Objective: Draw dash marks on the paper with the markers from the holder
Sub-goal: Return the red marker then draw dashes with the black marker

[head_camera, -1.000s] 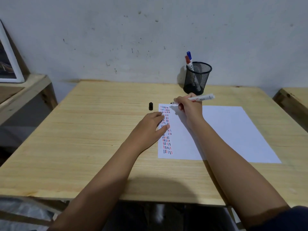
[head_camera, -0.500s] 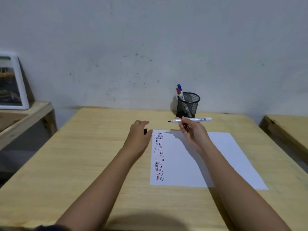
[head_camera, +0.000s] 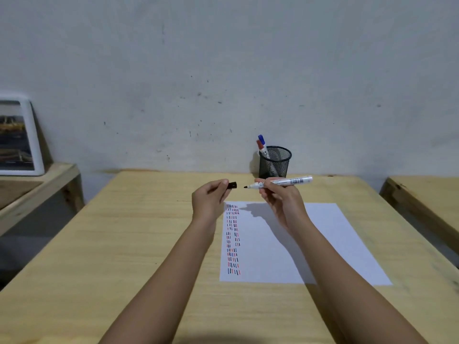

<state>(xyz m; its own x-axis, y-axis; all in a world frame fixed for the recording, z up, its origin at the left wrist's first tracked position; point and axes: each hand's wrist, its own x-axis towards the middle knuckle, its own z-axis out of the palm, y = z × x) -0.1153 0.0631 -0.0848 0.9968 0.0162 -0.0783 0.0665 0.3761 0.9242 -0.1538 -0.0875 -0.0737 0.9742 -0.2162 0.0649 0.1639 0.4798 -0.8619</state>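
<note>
A white sheet of paper [head_camera: 310, 244] lies on the wooden table [head_camera: 124, 244], with columns of red, blue and black dashes along its left edge. My right hand [head_camera: 280, 199] holds an uncapped black marker [head_camera: 285, 182] level above the paper's far edge, its tip pointing left. My left hand [head_camera: 211, 197] pinches the black cap [head_camera: 232, 185], raised off the table, a short gap from the marker's tip. A black mesh holder [head_camera: 274, 162] at the table's far edge holds a red marker [head_camera: 262, 148] and a blue marker [head_camera: 260, 139].
A grey wall rises right behind the table. A lower wooden shelf [head_camera: 37, 189] at the left carries a white-framed picture [head_camera: 17, 137]. Another wooden surface [head_camera: 427, 192] stands at the right.
My left hand left the paper, reached the cap on the table and lifted it. My right hand raised the marker off the paper. The camera tilted up.
</note>
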